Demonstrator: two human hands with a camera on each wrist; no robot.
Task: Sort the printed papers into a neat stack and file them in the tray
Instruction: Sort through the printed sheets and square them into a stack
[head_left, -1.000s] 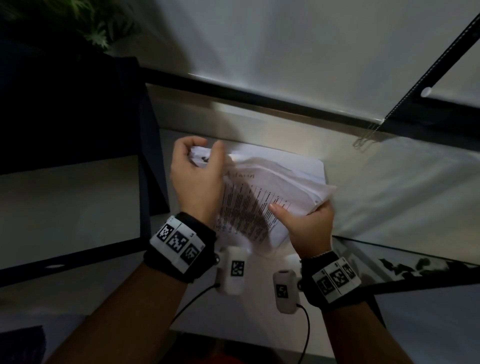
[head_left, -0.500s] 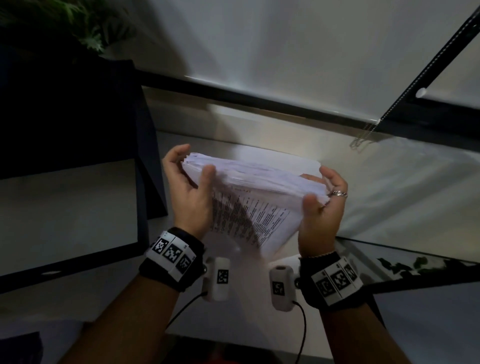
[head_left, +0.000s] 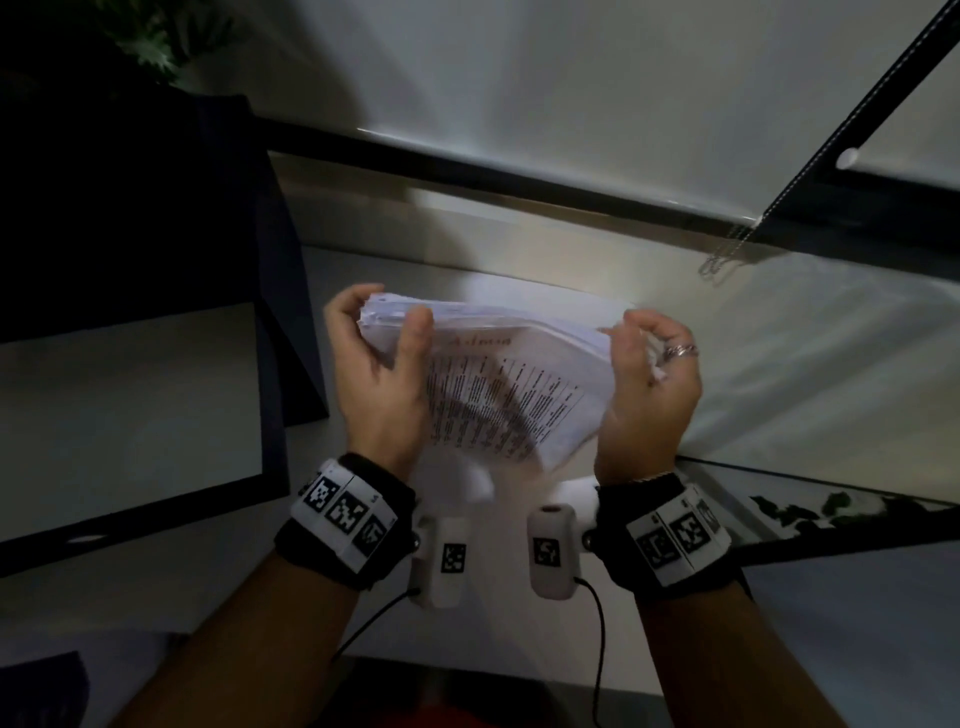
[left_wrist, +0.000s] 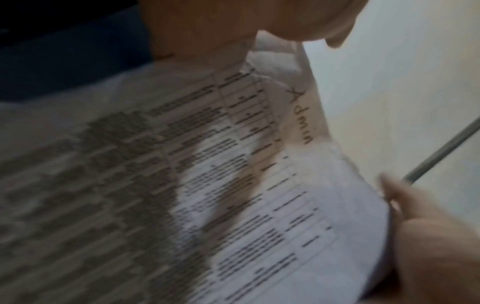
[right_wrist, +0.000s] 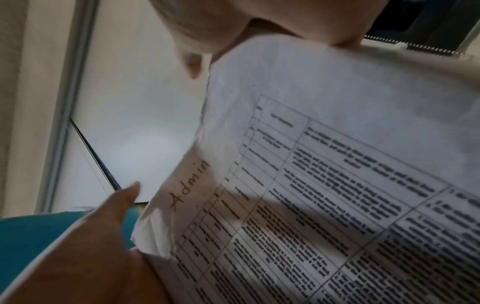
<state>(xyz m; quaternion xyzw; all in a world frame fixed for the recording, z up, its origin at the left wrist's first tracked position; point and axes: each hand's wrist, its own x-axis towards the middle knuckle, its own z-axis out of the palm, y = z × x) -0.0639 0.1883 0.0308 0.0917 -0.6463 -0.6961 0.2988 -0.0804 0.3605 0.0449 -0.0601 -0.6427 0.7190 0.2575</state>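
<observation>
The left hand (head_left: 376, 384) and right hand (head_left: 647, 395) clasp opposite ends of the paper stack (head_left: 511, 384), fingers curled round its edges, above the pale desk (head_left: 779, 364). Top sheet: printed table, handwritten "Admin", slightly crumpled corners.

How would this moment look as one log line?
step: squaring stack | left hand: grips papers | right hand: grips papers | tray: unseen

A pale desk (head_left: 779, 374) (dimly lit) bears a dark monitor (head_left: 130, 405).
</observation>
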